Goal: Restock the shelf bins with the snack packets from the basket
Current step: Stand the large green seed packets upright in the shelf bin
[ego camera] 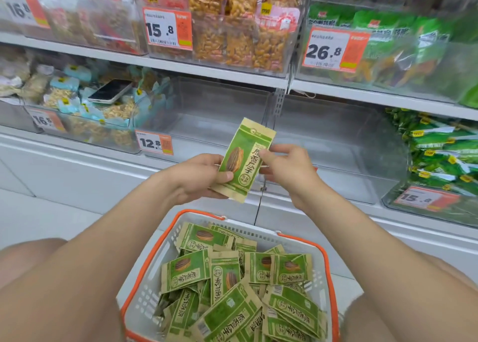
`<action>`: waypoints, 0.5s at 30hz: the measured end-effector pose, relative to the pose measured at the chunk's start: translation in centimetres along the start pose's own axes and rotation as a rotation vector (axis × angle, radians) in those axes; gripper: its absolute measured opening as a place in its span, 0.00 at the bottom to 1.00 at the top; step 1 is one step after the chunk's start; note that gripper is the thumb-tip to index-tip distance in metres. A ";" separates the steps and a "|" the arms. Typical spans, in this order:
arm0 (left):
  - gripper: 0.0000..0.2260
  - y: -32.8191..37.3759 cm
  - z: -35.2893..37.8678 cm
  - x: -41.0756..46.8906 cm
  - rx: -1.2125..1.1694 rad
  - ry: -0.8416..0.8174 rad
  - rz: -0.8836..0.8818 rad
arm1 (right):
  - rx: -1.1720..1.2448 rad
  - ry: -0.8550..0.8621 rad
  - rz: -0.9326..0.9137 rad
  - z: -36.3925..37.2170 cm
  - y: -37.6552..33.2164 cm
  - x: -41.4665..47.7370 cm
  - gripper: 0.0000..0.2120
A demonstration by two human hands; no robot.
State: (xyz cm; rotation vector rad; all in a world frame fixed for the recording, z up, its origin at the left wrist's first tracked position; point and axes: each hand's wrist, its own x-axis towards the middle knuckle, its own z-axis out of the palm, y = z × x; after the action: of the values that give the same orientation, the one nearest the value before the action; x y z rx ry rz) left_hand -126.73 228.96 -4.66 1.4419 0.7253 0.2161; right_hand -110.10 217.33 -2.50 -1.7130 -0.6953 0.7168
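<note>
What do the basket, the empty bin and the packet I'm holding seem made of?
Basket: matte white moulded plastic, slotted walls, orange rim. Empty bin: clear glossy plastic, perhaps acrylic; see-through walls. Held packet: matte, seemingly kraft-look paper or film, sealed edges.

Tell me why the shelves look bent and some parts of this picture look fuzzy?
In the head view, the wide lens bows and tilts the shelf edge. The packet, held by the left hand and right hand, is sharp, while the green bags at upper right are smeared. The clear bin carries soft glare. The light is even, without hard shadows.
</note>
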 end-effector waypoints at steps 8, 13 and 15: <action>0.23 1.7 -0.8 -0.3 0.341 -0.087 0.097 | 0.036 -0.010 -0.120 1.2 -0.7 1.2 0.03; 0.24 1.7 -2.2 0.0 0.233 0.013 0.106 | -0.117 -0.004 -0.275 3.4 -1.3 2.6 0.01; 0.23 2.2 -2.9 0.2 0.203 0.085 0.098 | -0.205 -0.070 -0.336 4.7 -1.5 2.7 0.12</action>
State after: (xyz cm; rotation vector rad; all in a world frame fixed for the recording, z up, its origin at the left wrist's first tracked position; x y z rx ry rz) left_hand -127.61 231.78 -2.51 1.6714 0.7631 0.2873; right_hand -112.01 222.59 -2.35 -1.7018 -1.1060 0.4845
